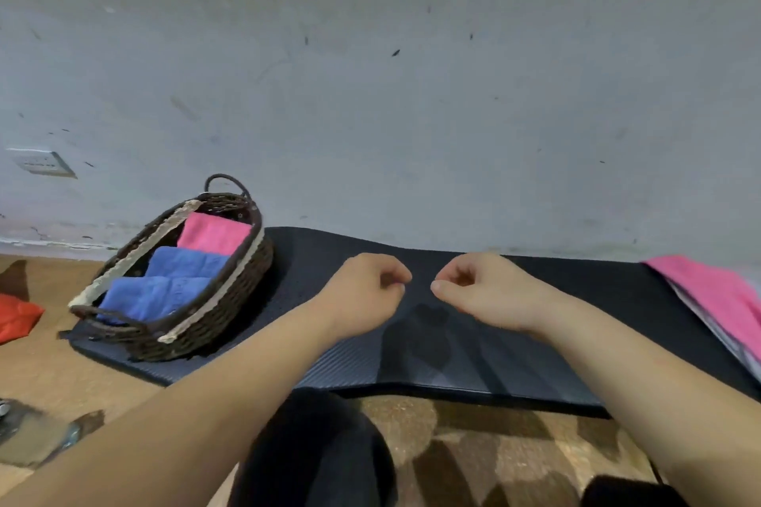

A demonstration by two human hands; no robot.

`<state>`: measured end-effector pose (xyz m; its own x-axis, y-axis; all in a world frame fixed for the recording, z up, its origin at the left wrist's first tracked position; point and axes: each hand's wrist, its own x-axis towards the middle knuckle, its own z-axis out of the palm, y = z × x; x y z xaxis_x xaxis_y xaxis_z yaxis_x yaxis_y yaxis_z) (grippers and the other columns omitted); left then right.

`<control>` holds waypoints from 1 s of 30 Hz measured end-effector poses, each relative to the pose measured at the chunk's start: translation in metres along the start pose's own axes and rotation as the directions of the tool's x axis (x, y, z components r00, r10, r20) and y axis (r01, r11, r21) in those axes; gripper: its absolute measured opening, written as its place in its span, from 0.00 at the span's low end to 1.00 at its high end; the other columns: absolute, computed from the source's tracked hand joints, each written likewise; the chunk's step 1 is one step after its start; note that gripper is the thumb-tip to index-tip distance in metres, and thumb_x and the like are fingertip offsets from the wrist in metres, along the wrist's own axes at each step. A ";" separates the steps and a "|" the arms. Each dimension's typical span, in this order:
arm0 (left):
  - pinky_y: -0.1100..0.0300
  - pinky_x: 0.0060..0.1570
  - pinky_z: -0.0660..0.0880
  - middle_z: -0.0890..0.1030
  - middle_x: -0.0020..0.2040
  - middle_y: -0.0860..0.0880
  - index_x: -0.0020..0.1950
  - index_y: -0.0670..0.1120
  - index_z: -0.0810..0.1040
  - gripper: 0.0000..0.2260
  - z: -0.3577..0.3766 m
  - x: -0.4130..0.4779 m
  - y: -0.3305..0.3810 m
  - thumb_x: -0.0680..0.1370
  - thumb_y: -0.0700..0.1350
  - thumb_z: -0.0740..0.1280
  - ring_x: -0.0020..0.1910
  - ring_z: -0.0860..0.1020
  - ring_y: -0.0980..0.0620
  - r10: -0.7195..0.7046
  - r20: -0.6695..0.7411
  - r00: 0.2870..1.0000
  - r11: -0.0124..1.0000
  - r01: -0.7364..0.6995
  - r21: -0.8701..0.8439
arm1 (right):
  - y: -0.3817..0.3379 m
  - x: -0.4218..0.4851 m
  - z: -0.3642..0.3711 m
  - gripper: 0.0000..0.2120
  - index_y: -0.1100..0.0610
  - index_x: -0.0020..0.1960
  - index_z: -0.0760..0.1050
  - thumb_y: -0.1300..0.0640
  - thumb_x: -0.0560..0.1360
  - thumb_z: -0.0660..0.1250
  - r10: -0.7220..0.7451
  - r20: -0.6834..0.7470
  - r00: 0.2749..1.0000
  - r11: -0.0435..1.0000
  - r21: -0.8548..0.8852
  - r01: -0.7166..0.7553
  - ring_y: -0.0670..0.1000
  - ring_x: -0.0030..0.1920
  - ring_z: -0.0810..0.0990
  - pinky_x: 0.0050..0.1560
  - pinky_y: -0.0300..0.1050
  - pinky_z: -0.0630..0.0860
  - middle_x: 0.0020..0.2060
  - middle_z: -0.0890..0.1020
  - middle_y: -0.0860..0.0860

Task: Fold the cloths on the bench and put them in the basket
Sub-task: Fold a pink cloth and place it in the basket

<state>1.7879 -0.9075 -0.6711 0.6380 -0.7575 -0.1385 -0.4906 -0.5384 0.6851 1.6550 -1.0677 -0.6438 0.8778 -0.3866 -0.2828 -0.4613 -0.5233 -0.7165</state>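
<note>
Three folded cloths already lie in the wicker basket (224,288), which stands on the left end of the black mat (535,346). A pink cloth (214,235) is at the basket's far end, a blue cloth (187,261) lies in its middle and a second blue cloth (152,296) is at its near end. So most of the visible work looks done. What is left, as far as can be seen, is the pink cloth at the mat's right end (708,292), which is cut off by the frame edge. Something pale (737,352) shows under its near edge, but I cannot tell whether that is another cloth. The middle of the mat carries nothing but shadows. The left hand (366,292) and the right hand (473,288) hover close together above the mat's middle, apart from each other. Each has its fingers curled in toward the thumb and holds nothing that can be seen. My guess is that the next step is a reach to the mat's right end for the pink cloth, to lay it flat on the mat's middle for folding.
</note>
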 end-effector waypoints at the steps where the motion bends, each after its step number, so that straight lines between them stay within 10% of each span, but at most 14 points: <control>1: 0.75 0.49 0.69 0.82 0.54 0.61 0.60 0.54 0.83 0.10 0.013 0.006 0.014 0.81 0.45 0.66 0.52 0.78 0.65 0.020 0.023 1.000 1.000 -0.020 -0.002 | 0.014 -0.004 -0.011 0.10 0.48 0.51 0.82 0.43 0.77 0.68 0.017 0.018 1.000 0.999 -0.046 -0.017 0.45 0.46 0.82 0.45 0.41 0.76 0.45 0.85 0.44; 6: 0.71 0.50 0.74 0.83 0.51 0.60 0.61 0.54 0.82 0.11 0.079 0.031 0.076 0.81 0.45 0.65 0.50 0.80 0.64 0.113 0.136 0.984 0.993 -0.110 -0.029 | 0.095 -0.022 -0.061 0.15 0.47 0.54 0.81 0.38 0.76 0.67 0.171 0.072 0.983 0.967 -0.204 -0.153 0.45 0.51 0.82 0.58 0.47 0.79 0.49 0.84 0.43; 10: 0.67 0.54 0.76 0.82 0.50 0.61 0.64 0.56 0.80 0.13 0.131 0.047 0.113 0.82 0.45 0.64 0.50 0.82 0.61 0.144 0.177 0.974 0.989 -0.135 -0.061 | 0.170 -0.039 -0.097 0.14 0.50 0.51 0.82 0.40 0.77 0.68 0.225 -0.179 0.958 0.967 -0.082 -0.242 0.47 0.50 0.82 0.54 0.46 0.78 0.47 0.84 0.44; 16: 0.63 0.58 0.78 0.83 0.50 0.59 0.64 0.55 0.81 0.13 0.192 0.058 0.159 0.81 0.45 0.65 0.50 0.83 0.61 0.206 0.247 0.947 0.978 -0.193 -0.075 | 0.281 -0.074 -0.149 0.16 0.55 0.62 0.80 0.48 0.77 0.67 0.409 -0.649 0.641 0.880 0.097 -0.464 0.59 0.59 0.81 0.57 0.49 0.75 0.57 0.84 0.55; 23: 0.60 0.58 0.80 0.84 0.49 0.58 0.60 0.56 0.82 0.10 0.228 0.055 0.182 0.81 0.46 0.66 0.47 0.84 0.60 0.232 0.291 0.928 0.972 -0.209 -0.111 | 0.346 -0.090 -0.155 0.20 0.57 0.65 0.79 0.52 0.75 0.69 0.523 -0.671 0.526 0.808 0.193 -0.557 0.63 0.60 0.79 0.60 0.53 0.76 0.60 0.82 0.61; 30: 0.57 0.58 0.80 0.84 0.48 0.60 0.56 0.59 0.82 0.08 0.234 0.054 0.176 0.81 0.47 0.67 0.48 0.84 0.60 0.218 0.298 0.929 0.976 -0.210 -0.058 | 0.347 -0.087 -0.157 0.09 0.52 0.52 0.83 0.52 0.77 0.66 0.547 -0.621 0.561 0.796 0.178 -0.578 0.59 0.53 0.81 0.50 0.48 0.75 0.51 0.85 0.55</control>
<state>1.5967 -1.1296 -0.7255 0.3092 -0.9313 -0.1926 -0.5781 -0.3449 0.7395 1.3986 -1.3350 -0.7677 0.1605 -0.9749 -0.1540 -0.8517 -0.0580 -0.5208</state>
